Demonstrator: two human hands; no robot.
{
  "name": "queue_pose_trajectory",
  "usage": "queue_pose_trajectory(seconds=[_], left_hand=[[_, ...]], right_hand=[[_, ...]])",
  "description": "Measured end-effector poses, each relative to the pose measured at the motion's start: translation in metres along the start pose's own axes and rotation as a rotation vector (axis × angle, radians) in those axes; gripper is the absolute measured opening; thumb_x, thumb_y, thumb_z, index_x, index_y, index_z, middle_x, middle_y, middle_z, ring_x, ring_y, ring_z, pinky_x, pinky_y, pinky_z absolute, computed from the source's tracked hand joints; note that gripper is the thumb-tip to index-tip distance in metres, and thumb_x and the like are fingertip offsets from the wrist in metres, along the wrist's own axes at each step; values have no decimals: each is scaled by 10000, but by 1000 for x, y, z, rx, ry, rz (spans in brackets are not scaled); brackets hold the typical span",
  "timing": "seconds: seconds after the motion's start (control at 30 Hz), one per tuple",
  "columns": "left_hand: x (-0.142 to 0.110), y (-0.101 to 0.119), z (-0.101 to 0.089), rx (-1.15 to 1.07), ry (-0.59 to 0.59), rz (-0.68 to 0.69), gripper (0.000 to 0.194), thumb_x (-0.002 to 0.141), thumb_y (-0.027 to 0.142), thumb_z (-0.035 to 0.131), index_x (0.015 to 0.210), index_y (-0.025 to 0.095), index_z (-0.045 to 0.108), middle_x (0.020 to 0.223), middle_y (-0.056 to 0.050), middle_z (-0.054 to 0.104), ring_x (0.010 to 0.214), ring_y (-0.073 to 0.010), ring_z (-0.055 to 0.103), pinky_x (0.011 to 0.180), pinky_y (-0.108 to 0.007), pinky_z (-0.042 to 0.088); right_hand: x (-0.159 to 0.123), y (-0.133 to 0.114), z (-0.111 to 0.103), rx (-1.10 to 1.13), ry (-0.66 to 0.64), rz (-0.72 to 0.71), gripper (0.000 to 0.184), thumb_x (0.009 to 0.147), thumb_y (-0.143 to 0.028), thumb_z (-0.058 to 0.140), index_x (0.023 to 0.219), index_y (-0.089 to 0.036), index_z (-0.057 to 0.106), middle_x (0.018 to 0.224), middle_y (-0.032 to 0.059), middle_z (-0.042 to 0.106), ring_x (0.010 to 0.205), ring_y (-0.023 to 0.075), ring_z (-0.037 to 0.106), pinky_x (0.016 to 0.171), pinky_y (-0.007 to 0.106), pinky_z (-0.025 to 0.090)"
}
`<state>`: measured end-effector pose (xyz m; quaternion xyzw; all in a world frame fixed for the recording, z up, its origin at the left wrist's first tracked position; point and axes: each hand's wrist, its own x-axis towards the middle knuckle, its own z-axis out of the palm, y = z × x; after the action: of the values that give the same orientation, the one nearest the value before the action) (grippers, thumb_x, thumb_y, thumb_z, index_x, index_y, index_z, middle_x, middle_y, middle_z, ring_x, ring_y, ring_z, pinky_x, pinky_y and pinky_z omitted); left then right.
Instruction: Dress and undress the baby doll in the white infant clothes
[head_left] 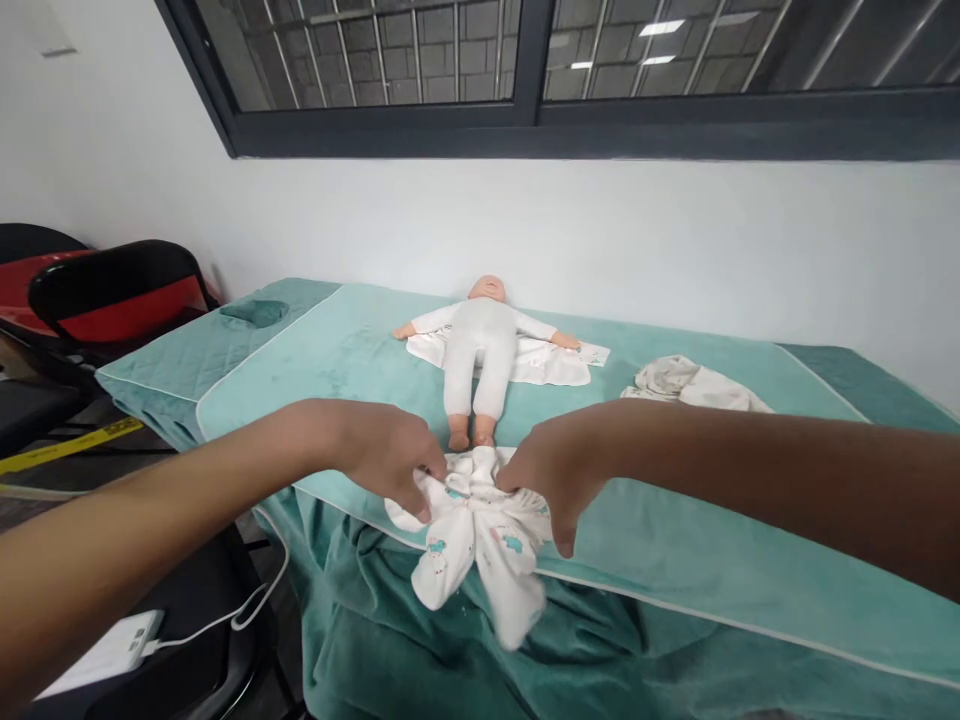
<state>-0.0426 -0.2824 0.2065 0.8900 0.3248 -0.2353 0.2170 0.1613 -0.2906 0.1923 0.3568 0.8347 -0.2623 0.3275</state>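
White baby pants (480, 560) with a teal print lie bunched at the near edge of the bed, their legs hanging over it. My left hand (397, 455) is closed on the left side of the gathered waist. On the opposite side my right hand (555, 465) grips the waist too, its fingertips partly hidden. Just beyond the pants are the feet of a baby doll (480, 340). It lies on its back in a white bodysuit, arms spread, over an opened white printed garment (551, 362).
A crumpled white cloth (694, 382) lies right of the doll on the green bed cover (337, 370). Black and red chairs (127, 300) stand at the left. A white power bank (112, 650) with a cable is at lower left. The wall and window close off the back.
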Motion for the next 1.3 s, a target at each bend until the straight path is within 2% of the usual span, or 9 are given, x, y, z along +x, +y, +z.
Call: queue_pose_trajectory(seconds=[0.27, 0.4, 0.53, 0.7, 0.83, 0.93, 1.03, 1.13, 1.3], left_hand=[[-20, -12, -40, 163, 382, -53, 271, 822, 470, 599, 736, 226, 680, 597, -12, 610, 528, -151, 500, 558, -274, 298], [-23, -12, -62, 228, 584, -92, 198, 788, 416, 613, 814, 227, 665, 640, 1, 613, 590, -157, 533, 593, -265, 328], [-22, -9, -69, 133, 899, -64, 196, 789, 367, 590, 899, 211, 637, 721, 6, 626, 734, -177, 598, 679, -263, 410], [-15, -7, -66, -262, 1319, 60, 233, 826, 378, 594, 960, 187, 597, 792, -8, 626, 812, -189, 635, 710, -299, 504], [-20, -5, -69, -495, 1208, 250, 327, 832, 482, 598, 972, 187, 618, 850, -23, 647, 861, -223, 682, 698, -359, 546], [-26, -4, -70, -583, 1087, 355, 382, 856, 550, 502, 990, 219, 636, 875, -31, 662, 871, -260, 713, 682, -393, 570], [-24, -6, -67, -668, 1086, 410, 445, 887, 561, 404, 1060, 217, 627, 877, -53, 658, 842, -258, 715, 691, -421, 581], [-17, -9, -64, -612, 1074, 302, 456, 864, 601, 463, 993, 203, 645, 774, -53, 636, 730, -223, 685, 617, -379, 552], [-15, -16, -61, -353, 766, 168, 457, 782, 639, 595, 756, 187, 658, 655, -28, 611, 629, -162, 584, 569, -296, 442]], right_hand=[[-29, 2, -52, -261, 249, 123, 469, 886, -583, 524, 1082, -171, 632, 971, 100, 654, 845, 242, 586, 669, 311, 362], [-43, 8, -82, -192, 446, 141, 370, 877, -527, 560, 931, -173, 651, 867, 56, 650, 791, 204, 577, 677, 299, 373], [-60, 8, -96, 130, 615, -50, 312, 745, -462, 741, 893, -192, 688, 836, 11, 666, 808, 192, 612, 702, 286, 438], [-84, -6, -102, 516, 772, -389, 147, 793, -284, 756, 835, -156, 697, 808, 11, 682, 751, 124, 624, 705, 235, 513], [-100, -17, -108, 687, 720, -608, 156, 876, -279, 687, 891, -124, 677, 808, 8, 689, 647, 85, 622, 688, 219, 552], [-108, -23, -109, 646, 704, -603, 251, 953, -315, 590, 814, -113, 641, 698, -27, 625, 611, 61, 621, 697, 204, 541], [-113, -28, -107, 476, 809, -488, 242, 908, -329, 650, 816, -107, 685, 707, -19, 631, 641, 60, 617, 636, 162, 504], [-116, -32, -103, 281, 832, -319, 323, 834, -441, 707, 851, -120, 741, 727, 1, 657, 654, 72, 596, 557, 154, 459], [-112, -15, -95, -64, 796, 73, 464, 813, -586, 612, 700, -146, 704, 646, -59, 565, 709, 75, 607, 653, 207, 423]])
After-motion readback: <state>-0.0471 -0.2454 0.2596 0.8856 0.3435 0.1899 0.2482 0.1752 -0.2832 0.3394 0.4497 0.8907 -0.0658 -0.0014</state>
